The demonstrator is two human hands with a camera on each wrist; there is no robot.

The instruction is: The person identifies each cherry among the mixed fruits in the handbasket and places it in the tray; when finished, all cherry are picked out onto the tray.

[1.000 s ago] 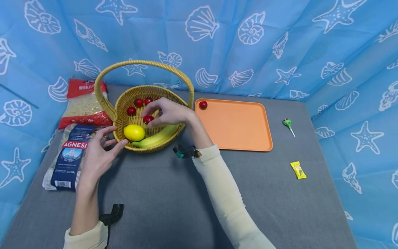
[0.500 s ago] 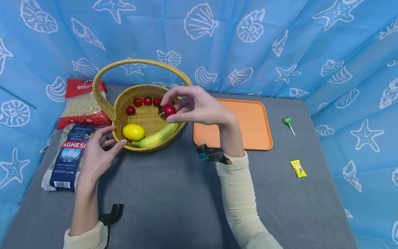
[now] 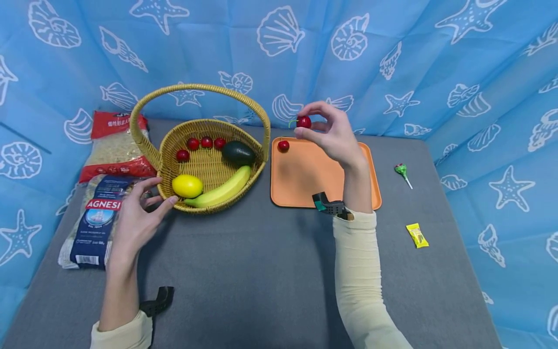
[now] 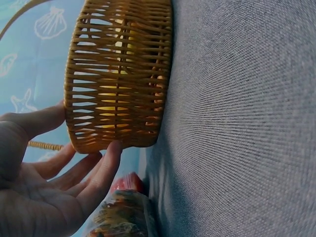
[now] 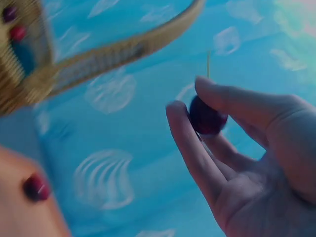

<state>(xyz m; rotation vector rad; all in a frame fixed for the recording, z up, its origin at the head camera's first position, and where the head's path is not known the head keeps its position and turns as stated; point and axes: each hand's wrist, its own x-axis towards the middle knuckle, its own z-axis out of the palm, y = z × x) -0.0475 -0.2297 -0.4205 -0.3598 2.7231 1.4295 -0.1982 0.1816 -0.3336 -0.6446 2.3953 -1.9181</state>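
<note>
My right hand (image 3: 333, 135) pinches a dark red cherry (image 3: 303, 122) by its sides, raised over the orange tray (image 3: 324, 179). Its green stem shows in the right wrist view above the held cherry (image 5: 206, 116). Another cherry (image 3: 283, 146) lies at the tray's back left. With thumb and fingertips my left hand (image 3: 138, 213) holds the near left end of the wicker basket (image 3: 160, 169); the left wrist view has them at its rim and woven wall (image 4: 118, 89). Inside lie several cherries (image 3: 207, 142), an avocado (image 3: 238, 153), a lemon (image 3: 187, 186) and a banana (image 3: 220, 191).
Left of the basket are a red-and-clear food bag (image 3: 117, 145) and a blue AGNESI bag (image 3: 93, 223). A lollipop (image 3: 401, 170) and a yellow wrapped candy (image 3: 417, 235) lie at the right. The basket's tall handle (image 3: 200, 87) arches up before the blue curtain (image 3: 301, 72).
My right hand has picked a cherry out of the basket and carried it up and right over the tray, uncovering the avocado. My left hand stays at the basket.
</note>
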